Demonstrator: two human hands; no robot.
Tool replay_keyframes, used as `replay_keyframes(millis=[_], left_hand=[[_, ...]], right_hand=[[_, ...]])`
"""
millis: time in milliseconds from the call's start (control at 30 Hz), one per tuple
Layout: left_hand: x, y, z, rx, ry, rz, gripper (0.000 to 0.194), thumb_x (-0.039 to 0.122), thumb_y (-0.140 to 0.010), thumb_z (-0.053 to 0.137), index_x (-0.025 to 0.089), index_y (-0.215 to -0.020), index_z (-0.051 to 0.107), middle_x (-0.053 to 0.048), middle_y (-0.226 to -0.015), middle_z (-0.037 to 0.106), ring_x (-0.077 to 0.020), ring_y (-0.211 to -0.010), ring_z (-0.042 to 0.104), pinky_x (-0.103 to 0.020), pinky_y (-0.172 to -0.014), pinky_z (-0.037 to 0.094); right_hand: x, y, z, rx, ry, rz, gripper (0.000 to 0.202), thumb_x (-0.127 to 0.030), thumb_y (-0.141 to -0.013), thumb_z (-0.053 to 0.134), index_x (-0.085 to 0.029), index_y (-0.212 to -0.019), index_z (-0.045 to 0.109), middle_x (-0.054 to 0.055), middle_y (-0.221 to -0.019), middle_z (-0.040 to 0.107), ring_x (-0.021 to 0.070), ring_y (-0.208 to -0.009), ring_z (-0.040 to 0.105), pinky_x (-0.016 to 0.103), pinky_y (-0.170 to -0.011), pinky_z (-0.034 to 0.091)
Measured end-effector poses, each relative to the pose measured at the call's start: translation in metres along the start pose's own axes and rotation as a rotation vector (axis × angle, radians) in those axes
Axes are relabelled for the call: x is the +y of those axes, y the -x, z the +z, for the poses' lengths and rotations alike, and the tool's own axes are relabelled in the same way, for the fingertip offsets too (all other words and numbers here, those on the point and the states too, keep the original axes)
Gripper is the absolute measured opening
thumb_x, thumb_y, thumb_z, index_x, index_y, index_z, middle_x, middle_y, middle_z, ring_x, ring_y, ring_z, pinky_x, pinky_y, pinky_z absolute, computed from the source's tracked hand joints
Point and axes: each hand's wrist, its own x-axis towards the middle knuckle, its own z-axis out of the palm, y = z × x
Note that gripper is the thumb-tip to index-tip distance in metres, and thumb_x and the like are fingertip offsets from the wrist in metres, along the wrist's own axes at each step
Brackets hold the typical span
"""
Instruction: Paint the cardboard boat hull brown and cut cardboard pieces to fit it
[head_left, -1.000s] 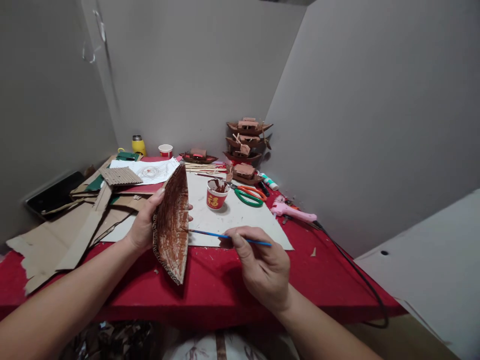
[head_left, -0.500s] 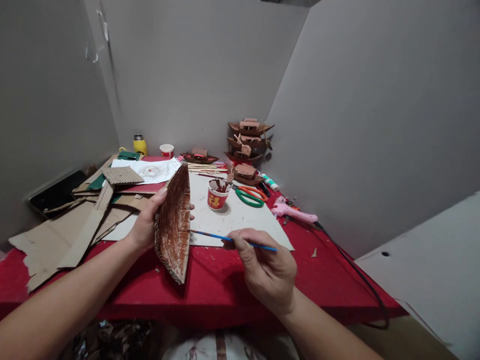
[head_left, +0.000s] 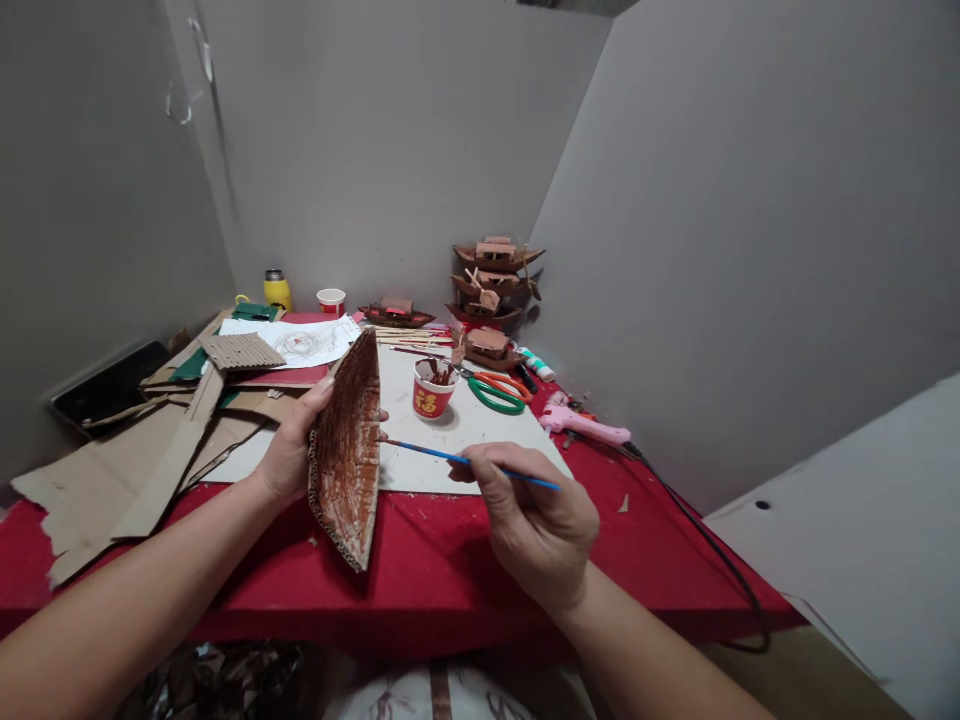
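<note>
Over the red table (head_left: 450, 590), your left hand (head_left: 289, 450) grips the boat (head_left: 346, 455) tilted so your right hand (head_left: 536, 520), pinching the brush (head_left: 457, 458), can reach inside.

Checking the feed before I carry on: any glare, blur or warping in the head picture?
Head view: even, soft light, no glare; faint shadow under the brown-painted corrugated cardboard hull; thin blue-handled paintbrush and both hands sharp; wide-angle lens bends walls and stretches forearms at the edges.

Scissors (head_left: 499, 391), pink glue gun (head_left: 586, 424), stacked model boats (head_left: 493, 290).
</note>
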Motion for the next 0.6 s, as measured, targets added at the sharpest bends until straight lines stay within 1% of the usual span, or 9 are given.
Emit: replay_keyframes(millis=[67,167,267,333,467,533,600], left_hand=[[0.000,0.000,0.000,-0.001,0.007,-0.008,0.041,0.048,-0.086,0.055,0.013,-0.106,0.066,-0.012,-0.086,0.078,-0.0257,-0.071,0.075,-0.033,-0.062,0.061],[0.001,0.001,0.000,0.004,0.018,-0.014,0.042,0.047,-0.086,0.055,0.013,-0.108,0.064,-0.012,-0.086,0.078,-0.0254,-0.071,0.075,-0.033,-0.063,0.061],[0.002,0.001,0.002,-0.005,0.027,-0.023,0.044,0.045,-0.086,0.054,0.013,-0.115,0.061,-0.012,-0.085,0.079,-0.0256,-0.072,0.076,-0.033,-0.062,0.061],[0.002,0.001,0.003,-0.010,0.034,-0.025,0.044,0.045,-0.087,0.053,0.013,-0.116,0.061,-0.012,-0.085,0.079,-0.0261,-0.073,0.076,-0.033,-0.063,0.061],[0.004,0.000,0.002,-0.030,0.045,-0.050,0.042,0.046,-0.089,0.049,0.011,-0.106,0.065,-0.015,-0.085,0.079,-0.0264,-0.073,0.076,-0.034,-0.066,0.062],[0.005,0.000,0.001,-0.038,0.059,-0.061,0.043,0.047,-0.090,0.048,0.010,-0.104,0.066,-0.015,-0.086,0.079,-0.0264,-0.073,0.076,-0.034,-0.065,0.062],[0.005,0.000,0.000,-0.038,0.077,-0.070,0.045,0.047,-0.090,0.048,0.010,-0.106,0.066,-0.015,-0.086,0.079,-0.0262,-0.073,0.076,-0.033,-0.066,0.062]], right_hand=[[0.001,0.000,0.000,0.016,0.007,-0.003,0.021,-0.008,-0.089,0.061,-0.024,-0.102,0.065,0.001,-0.080,0.072,0.0156,-0.067,0.069,0.030,-0.064,0.057],[-0.001,0.000,-0.002,-0.013,-0.010,-0.028,0.024,-0.005,-0.088,0.061,-0.024,-0.102,0.066,0.001,-0.082,0.072,0.0160,-0.071,0.069,0.030,-0.067,0.057],[-0.007,0.001,0.000,-0.041,-0.067,-0.017,0.026,-0.004,-0.087,0.061,-0.024,-0.103,0.067,0.001,-0.084,0.072,0.0158,-0.073,0.070,0.030,-0.069,0.058],[-0.011,0.002,0.005,-0.050,-0.118,0.010,0.025,-0.006,-0.088,0.062,-0.025,-0.103,0.067,0.001,-0.084,0.073,0.0156,-0.072,0.071,0.030,-0.070,0.059],[-0.017,0.007,0.016,-0.078,-0.206,0.096,0.019,-0.011,-0.090,0.063,-0.024,-0.102,0.068,0.003,-0.088,0.075,0.0167,-0.073,0.074,0.028,-0.066,0.061],[-0.019,0.009,0.018,-0.090,-0.233,0.140,0.015,-0.013,-0.091,0.062,-0.023,-0.101,0.069,0.004,-0.085,0.075,0.0173,-0.073,0.074,0.028,-0.065,0.061],[-0.020,0.011,0.017,-0.112,-0.241,0.173,0.013,-0.014,-0.091,0.061,-0.022,-0.098,0.069,0.003,-0.081,0.074,0.0171,-0.070,0.073,0.028,-0.063,0.061]])
